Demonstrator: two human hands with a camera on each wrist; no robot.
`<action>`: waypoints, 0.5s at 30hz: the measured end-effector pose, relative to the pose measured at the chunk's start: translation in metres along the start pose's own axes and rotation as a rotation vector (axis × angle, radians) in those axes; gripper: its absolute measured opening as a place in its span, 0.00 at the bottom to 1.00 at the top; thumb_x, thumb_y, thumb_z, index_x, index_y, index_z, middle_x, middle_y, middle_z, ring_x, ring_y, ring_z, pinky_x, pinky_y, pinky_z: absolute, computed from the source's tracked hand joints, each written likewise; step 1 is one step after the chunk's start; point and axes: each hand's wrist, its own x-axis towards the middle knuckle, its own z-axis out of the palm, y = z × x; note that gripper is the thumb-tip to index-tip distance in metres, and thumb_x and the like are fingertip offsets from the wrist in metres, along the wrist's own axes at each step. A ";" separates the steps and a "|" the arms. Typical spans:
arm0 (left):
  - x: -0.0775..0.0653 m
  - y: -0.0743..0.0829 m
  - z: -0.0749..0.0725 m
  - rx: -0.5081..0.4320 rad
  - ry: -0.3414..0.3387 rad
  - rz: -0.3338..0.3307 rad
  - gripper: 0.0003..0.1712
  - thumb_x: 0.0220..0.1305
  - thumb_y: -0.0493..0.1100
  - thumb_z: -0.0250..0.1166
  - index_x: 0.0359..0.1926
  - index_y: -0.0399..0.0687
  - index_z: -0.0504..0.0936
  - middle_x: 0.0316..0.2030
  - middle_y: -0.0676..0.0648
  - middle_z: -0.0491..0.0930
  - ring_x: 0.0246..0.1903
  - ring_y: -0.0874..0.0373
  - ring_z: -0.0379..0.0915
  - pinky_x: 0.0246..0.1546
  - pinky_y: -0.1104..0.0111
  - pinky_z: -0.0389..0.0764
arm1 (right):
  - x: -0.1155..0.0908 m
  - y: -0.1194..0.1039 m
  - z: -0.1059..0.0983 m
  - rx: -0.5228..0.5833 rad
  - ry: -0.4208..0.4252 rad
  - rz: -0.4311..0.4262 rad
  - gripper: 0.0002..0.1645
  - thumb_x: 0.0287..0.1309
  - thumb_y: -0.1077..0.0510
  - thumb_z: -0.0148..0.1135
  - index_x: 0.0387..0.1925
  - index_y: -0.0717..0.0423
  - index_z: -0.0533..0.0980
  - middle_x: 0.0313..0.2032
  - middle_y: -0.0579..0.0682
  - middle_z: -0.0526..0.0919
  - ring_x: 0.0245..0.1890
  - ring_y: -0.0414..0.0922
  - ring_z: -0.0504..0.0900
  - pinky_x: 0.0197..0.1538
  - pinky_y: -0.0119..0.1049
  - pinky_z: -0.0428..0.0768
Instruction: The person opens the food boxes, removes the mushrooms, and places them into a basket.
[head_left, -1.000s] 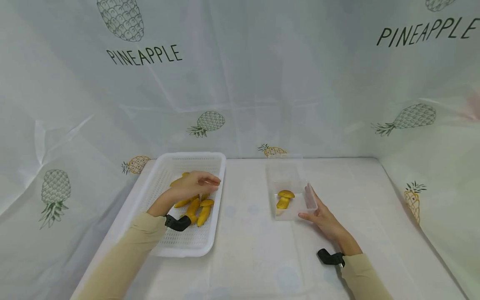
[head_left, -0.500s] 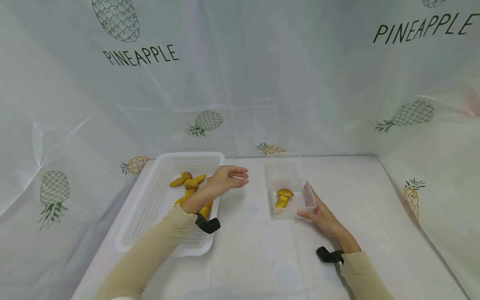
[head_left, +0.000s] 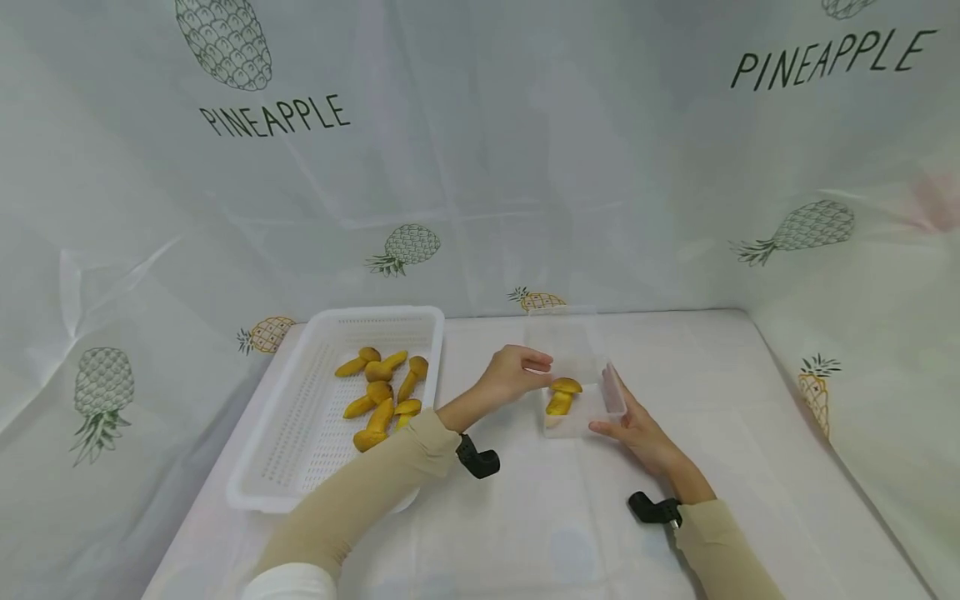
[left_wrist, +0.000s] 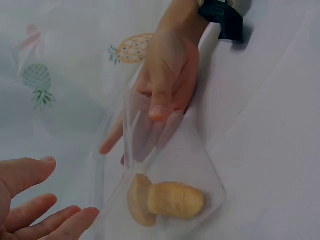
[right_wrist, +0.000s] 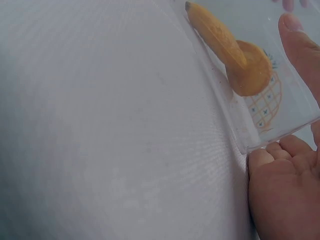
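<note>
A clear plastic box (head_left: 581,427) stands on the table with its lid (head_left: 558,337) raised at the back. One yellow-brown mushroom (head_left: 558,402) lies inside it at the left; the right wrist view shows the mushroom (right_wrist: 216,36) through the plastic. My right hand (head_left: 645,432) holds the box at its right side, thumb at the front corner and fingers along the side wall. My left hand (head_left: 513,372) hovers at the box's left back edge. In the left wrist view its fingers (left_wrist: 37,212) are spread loosely, with nothing visible between them and the thumb.
A white perforated basket (head_left: 281,433) with several mushrooms (head_left: 378,392) stands at the left, partly covered by my left sleeve (head_left: 375,492). A white cloth (head_left: 517,517) covers the table. A pineapple-print curtain (head_left: 480,167) hangs behind and around it.
My left hand has moved right, out of the basket and over to the box. The right hand keeps its place on the box. The mushroom in the box lies as before.
</note>
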 end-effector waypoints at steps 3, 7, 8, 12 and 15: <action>0.005 0.001 0.012 0.030 0.032 -0.004 0.20 0.60 0.44 0.74 0.51 0.40 0.86 0.48 0.44 0.85 0.50 0.52 0.81 0.44 0.70 0.83 | 0.001 0.000 0.000 -0.010 0.001 0.002 0.64 0.62 0.62 0.69 0.80 0.34 0.35 0.78 0.55 0.31 0.76 0.58 0.30 0.71 0.65 0.36; 0.009 0.003 0.024 0.059 0.044 0.003 0.21 0.60 0.45 0.74 0.51 0.39 0.86 0.51 0.43 0.84 0.53 0.47 0.79 0.47 0.67 0.82 | 0.001 0.000 0.000 -0.016 -0.001 0.002 0.63 0.62 0.62 0.69 0.80 0.34 0.34 0.78 0.54 0.30 0.76 0.58 0.29 0.71 0.66 0.36; 0.010 0.003 0.027 0.067 0.043 0.003 0.21 0.60 0.45 0.74 0.51 0.39 0.86 0.51 0.43 0.84 0.54 0.46 0.79 0.48 0.67 0.82 | 0.001 0.000 0.000 -0.018 0.000 0.002 0.64 0.62 0.62 0.69 0.80 0.34 0.34 0.78 0.54 0.30 0.76 0.58 0.29 0.71 0.66 0.36; 0.014 0.003 0.039 0.103 0.058 0.008 0.22 0.59 0.45 0.75 0.51 0.38 0.86 0.51 0.43 0.84 0.53 0.46 0.79 0.49 0.67 0.82 | 0.000 -0.001 0.000 -0.013 -0.001 -0.003 0.64 0.61 0.62 0.69 0.80 0.34 0.35 0.78 0.55 0.30 0.76 0.59 0.30 0.70 0.67 0.36; 0.016 0.003 0.046 0.155 0.069 0.020 0.23 0.59 0.43 0.75 0.53 0.36 0.85 0.52 0.43 0.84 0.54 0.47 0.79 0.51 0.67 0.80 | -0.001 -0.001 0.000 0.004 -0.005 -0.010 0.64 0.61 0.63 0.69 0.80 0.34 0.35 0.78 0.56 0.30 0.76 0.60 0.30 0.70 0.67 0.37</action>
